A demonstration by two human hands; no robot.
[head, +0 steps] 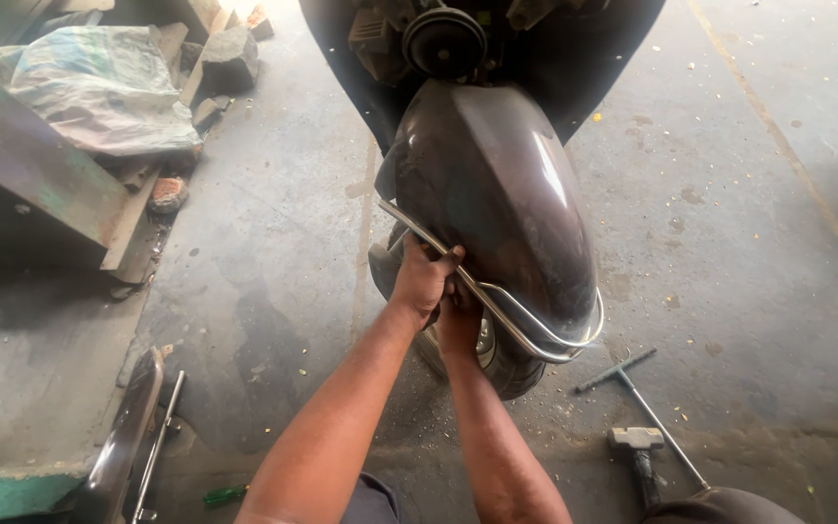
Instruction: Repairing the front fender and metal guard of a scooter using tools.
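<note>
At the far left I see a crumpled plastic sheet [99,82] lying over bricks and rubble [230,53], beside a slanted green metal beam [21,155]. Lower left, a detached dark panel with a chrome rail [133,437] rests on the concrete floor [273,252], and a green-handled screwdriver [225,495] lies just beside it.

In the middle, my left hand [422,281] is closed around the chrome guard rail [526,335], which runs along the edge of the scooter's dark front mudguard [497,194]. My right hand [460,325] is tucked just beneath it, pressed against the wheel [501,364] under the mudguard; I cannot tell how far it is closed or what it grips, since the left hand and rail cover the fingers.

To the right, a T-handled wrench [637,388] and a hammer [640,448] lie on the floor, touching each other.
</note>
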